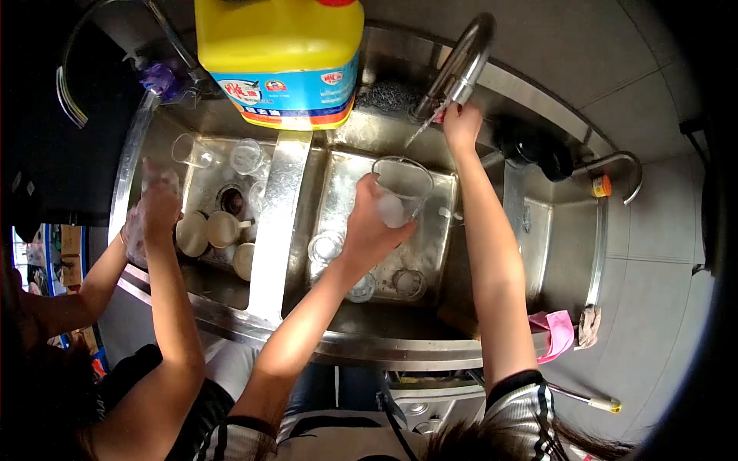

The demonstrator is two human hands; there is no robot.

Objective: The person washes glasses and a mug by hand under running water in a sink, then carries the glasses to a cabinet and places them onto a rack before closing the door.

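My left hand [373, 227] is wrapped round a clear drinking glass [407, 184], held over the middle sink basin [427, 307]. A thin stream of water runs toward the glass's rim from the curved metal faucet [467, 65]. My right hand [463, 127] is closed at the faucet, just under its spout; the part it grips is mostly hidden by the fingers. Below my left hand, several clear glasses [409, 284] lie on the basin floor, some partly covered by my forearm.
At the left basin, a co-worker's hands [157, 207] hold a clear glass. Cream mugs [223, 229] and clear glasses [247, 157] lie in that basin. A large yellow detergent jug [280, 38] stands behind the divider [280, 207]. A pink cloth [555, 334] hangs over the front edge at right.
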